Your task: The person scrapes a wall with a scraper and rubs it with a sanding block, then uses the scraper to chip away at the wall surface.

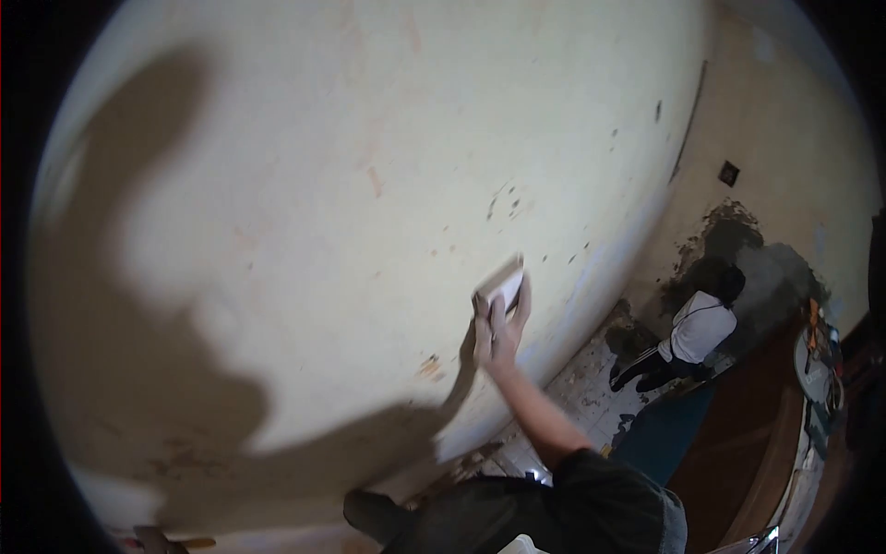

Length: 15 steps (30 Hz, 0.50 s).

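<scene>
My right hand (500,337) is closed around a pale, flat-faced block (504,283), with fingers and thumb along its sides. The block is against or very near the cream wall (323,185), right of the middle of the view. Around it the wall has small dark chips, reddish smears and a brown patch. At the bottom left edge, my left hand (155,539) shows only in part and in shade; its fingers seem wrapped round a thin tool with a red-orange handle (198,543). The rest of that hand is cut off.
A co-worker in a white top (701,328) bends by a dark, patched part of the far wall. Debris lies on the tiled floor (591,388). A brown wooden surface (738,452) and a cluttered ledge (817,379) stand at right. My shadow covers the wall's left side.
</scene>
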Each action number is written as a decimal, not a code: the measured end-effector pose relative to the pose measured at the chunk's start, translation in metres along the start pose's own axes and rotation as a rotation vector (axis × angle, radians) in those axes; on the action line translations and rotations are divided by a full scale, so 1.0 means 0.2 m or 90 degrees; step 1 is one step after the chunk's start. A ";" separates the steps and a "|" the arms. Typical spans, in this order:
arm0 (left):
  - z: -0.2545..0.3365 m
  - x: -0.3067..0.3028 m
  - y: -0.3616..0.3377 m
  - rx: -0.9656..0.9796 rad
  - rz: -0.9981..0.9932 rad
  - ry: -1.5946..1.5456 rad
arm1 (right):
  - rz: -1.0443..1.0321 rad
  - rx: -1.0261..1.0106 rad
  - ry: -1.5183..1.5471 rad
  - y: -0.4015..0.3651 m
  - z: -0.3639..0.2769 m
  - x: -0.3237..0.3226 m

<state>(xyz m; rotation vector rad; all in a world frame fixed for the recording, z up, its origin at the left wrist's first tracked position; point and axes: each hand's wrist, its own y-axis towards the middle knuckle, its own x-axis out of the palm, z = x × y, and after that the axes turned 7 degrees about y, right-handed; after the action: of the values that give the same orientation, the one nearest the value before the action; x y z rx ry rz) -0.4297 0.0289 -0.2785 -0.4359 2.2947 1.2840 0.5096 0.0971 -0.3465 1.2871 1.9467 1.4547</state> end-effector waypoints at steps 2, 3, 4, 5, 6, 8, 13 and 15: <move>-0.01 0.09 0.03 0.125 0.066 0.262 | -0.082 -0.151 -0.098 0.31 -0.03 0.02; -0.01 0.15 0.04 0.185 0.098 0.435 | -0.078 -0.143 -0.126 0.48 -0.04 0.03; -0.01 0.16 0.04 0.218 0.116 0.550 | -0.005 -0.068 -0.045 0.62 -0.03 0.06; -0.01 0.18 0.05 0.215 0.069 0.408 | 0.015 -0.037 -0.073 0.70 -0.07 0.08; 0.00 0.17 0.05 0.205 0.024 0.265 | -0.006 -0.022 -0.064 0.64 -0.11 0.11; -0.03 0.34 0.12 0.136 0.078 -0.143 | 0.013 -0.057 -0.076 0.55 -0.18 0.16; 0.01 0.06 0.04 -0.101 -0.048 -0.255 | -0.474 0.034 0.219 -0.10 -0.61 0.22; -0.02 0.05 0.05 -0.196 -0.119 -0.408 | -0.578 -0.170 0.211 -0.13 -0.61 0.21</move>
<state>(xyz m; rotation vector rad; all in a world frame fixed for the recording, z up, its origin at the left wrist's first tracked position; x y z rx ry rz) -0.4434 0.0314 -0.2743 -0.2740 1.5037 1.4279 0.3866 0.0647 -0.3146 -0.0190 2.0072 1.3823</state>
